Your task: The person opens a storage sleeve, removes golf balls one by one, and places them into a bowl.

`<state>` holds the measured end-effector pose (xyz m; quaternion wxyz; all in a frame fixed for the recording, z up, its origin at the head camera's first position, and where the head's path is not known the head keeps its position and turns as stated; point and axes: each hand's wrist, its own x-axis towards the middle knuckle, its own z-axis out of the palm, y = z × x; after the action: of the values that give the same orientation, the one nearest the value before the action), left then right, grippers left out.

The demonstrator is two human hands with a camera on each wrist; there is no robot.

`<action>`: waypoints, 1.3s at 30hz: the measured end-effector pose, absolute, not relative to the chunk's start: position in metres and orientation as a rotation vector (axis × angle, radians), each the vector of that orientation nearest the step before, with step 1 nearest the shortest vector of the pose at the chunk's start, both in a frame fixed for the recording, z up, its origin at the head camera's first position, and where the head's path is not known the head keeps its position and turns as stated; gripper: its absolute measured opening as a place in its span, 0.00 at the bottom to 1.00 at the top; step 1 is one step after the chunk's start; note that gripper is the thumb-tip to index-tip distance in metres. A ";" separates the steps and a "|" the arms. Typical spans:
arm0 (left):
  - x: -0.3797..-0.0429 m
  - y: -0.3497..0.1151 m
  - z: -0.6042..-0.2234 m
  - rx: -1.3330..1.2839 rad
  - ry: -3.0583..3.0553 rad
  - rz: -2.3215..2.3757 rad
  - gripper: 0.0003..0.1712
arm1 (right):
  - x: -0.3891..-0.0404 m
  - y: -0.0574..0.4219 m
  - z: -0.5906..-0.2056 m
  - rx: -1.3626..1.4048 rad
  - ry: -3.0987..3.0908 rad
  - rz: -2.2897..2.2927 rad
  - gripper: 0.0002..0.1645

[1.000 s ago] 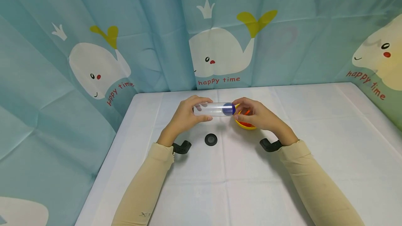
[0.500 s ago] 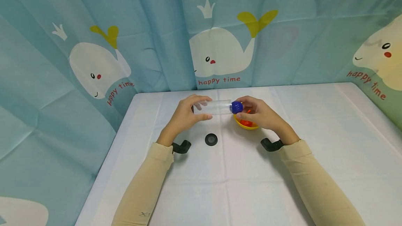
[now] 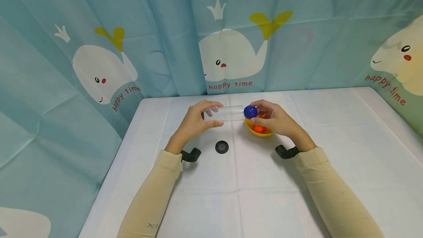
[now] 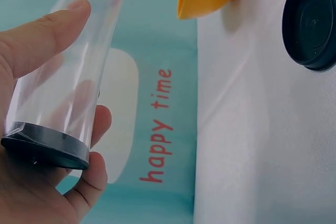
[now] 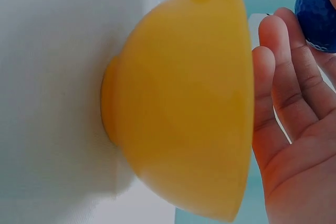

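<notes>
A clear plastic tube point(image 3: 231, 113) lies level above the table in my left hand point(image 3: 198, 118), its black end cap point(image 4: 47, 145) against the palm. Thumb and fingers wrap around the tube's closed end, as the left wrist view shows. At the tube's right-hand mouth is a dimpled blue golf ball point(image 3: 250, 112), outside the tube; whether it touches the rim I cannot tell. My right hand point(image 3: 274, 118) pinches the ball between thumb and fingertips, with the other fingers loosely bent in the right wrist view. Below that hand stands a yellow bowl point(image 5: 184, 98).
Inside the bowl sits a shiny orange-red object point(image 3: 259, 128), partly hidden by the right hand. A loose black cap point(image 3: 221, 147) lies on the white tablecloth point(image 3: 238, 194) nearer to me. Behind the table hangs a blue curtain point(image 3: 165, 47) printed with whales.
The golf ball has come out of the tube's right end, moving right with my right hand. My left hand and the tube have hardly moved. More of the bowl's contents shows.
</notes>
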<state>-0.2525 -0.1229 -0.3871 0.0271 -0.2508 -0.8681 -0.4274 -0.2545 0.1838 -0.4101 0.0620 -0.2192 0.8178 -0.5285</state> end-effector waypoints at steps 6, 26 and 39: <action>-0.252 -0.123 -0.387 -0.779 -2.686 -1.324 0.31 | -0.253 0.189 -0.405 -0.661 2.510 -1.606 0.24; -0.253 -0.123 -0.388 -0.781 -2.668 -1.373 0.31 | -0.256 0.218 -0.398 -0.575 2.666 -1.578 0.26; -0.253 -0.123 -0.390 -0.774 -2.648 -1.417 0.31 | -0.258 0.243 -0.402 -0.498 2.688 -1.492 0.26</action>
<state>-0.2530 -0.1235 -0.3902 0.0198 -0.2495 -0.8536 -0.4568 -0.2585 0.2435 -0.4020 0.0138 -0.1599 0.8630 -0.4790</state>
